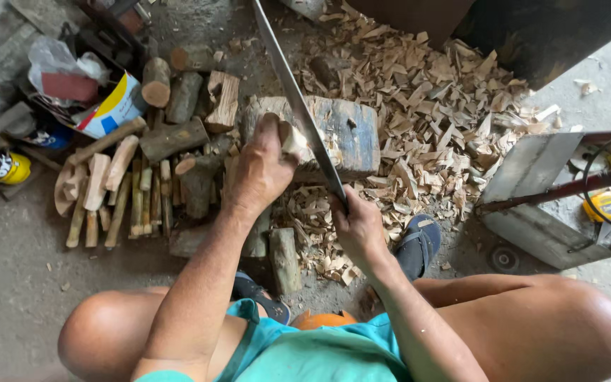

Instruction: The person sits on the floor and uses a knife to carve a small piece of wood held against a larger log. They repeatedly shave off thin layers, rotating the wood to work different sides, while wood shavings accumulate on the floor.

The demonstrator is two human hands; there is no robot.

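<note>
My left hand (259, 170) grips a short pale piece of wood (293, 139), holding it upright on a weathered chopping block (351, 131). My right hand (357, 226) is closed around the handle of a long machete (295, 99). Its blade runs up and away from me and rests against the right side of the wood piece. Both my bare knees frame the bottom of the view.
A heap of wood shavings (433, 120) covers the floor right of the block. Cut logs and sticks (143, 177) lie at the left, beside cans and a plastic bag (58, 64). A metal frame with a yellow tape measure (606, 205) stands at the right. Sandals (419, 244) sit by my feet.
</note>
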